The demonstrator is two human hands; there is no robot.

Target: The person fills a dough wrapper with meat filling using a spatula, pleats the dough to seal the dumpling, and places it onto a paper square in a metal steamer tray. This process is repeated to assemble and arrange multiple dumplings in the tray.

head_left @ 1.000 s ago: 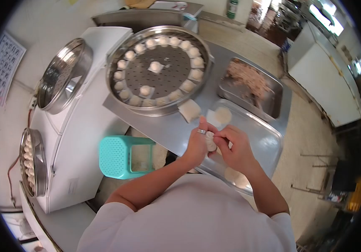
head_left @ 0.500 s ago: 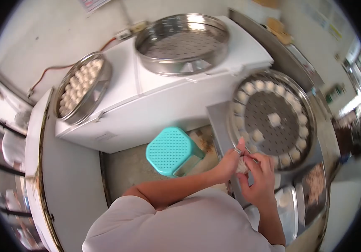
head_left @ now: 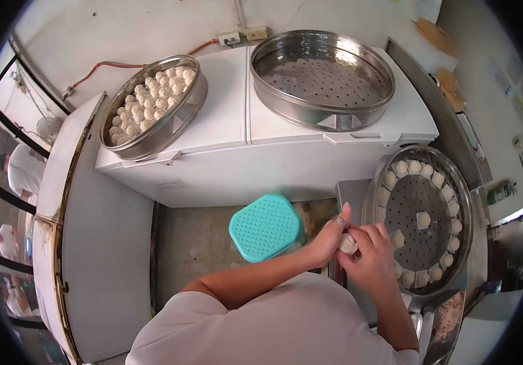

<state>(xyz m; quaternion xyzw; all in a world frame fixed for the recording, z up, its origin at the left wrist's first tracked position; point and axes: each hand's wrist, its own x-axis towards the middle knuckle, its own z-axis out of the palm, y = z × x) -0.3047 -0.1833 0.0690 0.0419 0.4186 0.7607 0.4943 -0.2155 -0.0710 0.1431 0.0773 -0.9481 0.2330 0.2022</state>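
A small pleated bun [head_left: 348,244] of white dough sits between my two hands. My left hand [head_left: 327,241], with a ring on a finger, cups it from the left, its thumb pointing up. The fingers and thumb of my right hand [head_left: 369,250] pinch the dough from the other side. Close by on the right is a round perforated steamer tray [head_left: 416,194]. A ring of buns on paper squares lines its edge, with a single bun [head_left: 424,219] near the middle. My right hand and forearm hide part of the tray's near left side.
A second steamer tray [head_left: 322,118] and a tilted one [head_left: 173,125] full of buns rest on the white chest freezer [head_left: 225,164]. A turquoise stool [head_left: 266,228] stands on the floor. A metal pan of filling [head_left: 447,319] lies at lower right. People show through the left window.
The view has swung, so the freezer, stool and trays appear farther right and lower. Both hands remain at the bun, whose pleated surface now shows more plainly.
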